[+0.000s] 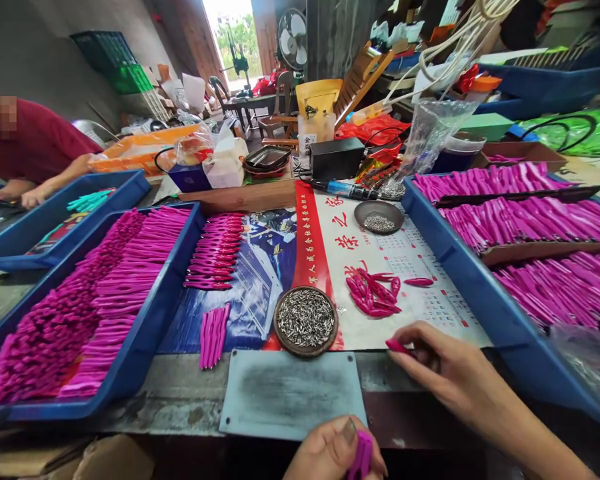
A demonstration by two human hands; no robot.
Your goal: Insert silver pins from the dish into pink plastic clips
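Note:
At the bottom, my left hand is closed on a magenta plastic handle, with the thumb pressed along it. My right hand pinches a small glossy dark-pink plastic piece between thumb and fingers. A pile of similar glossy pieces lies just beyond the right hand, and a single one lies beside it. Between the hands and the poster is a worn grey plate. Behind it sits a round dish full of small metal pins. Several magenta handles lie left of the dish.
Blue trays of magenta pieces flank the work area, one at left and one at right. A row of assembled pieces lies near the left tray. A smaller dish and a pen-like tool are farther back. Another person works at far left.

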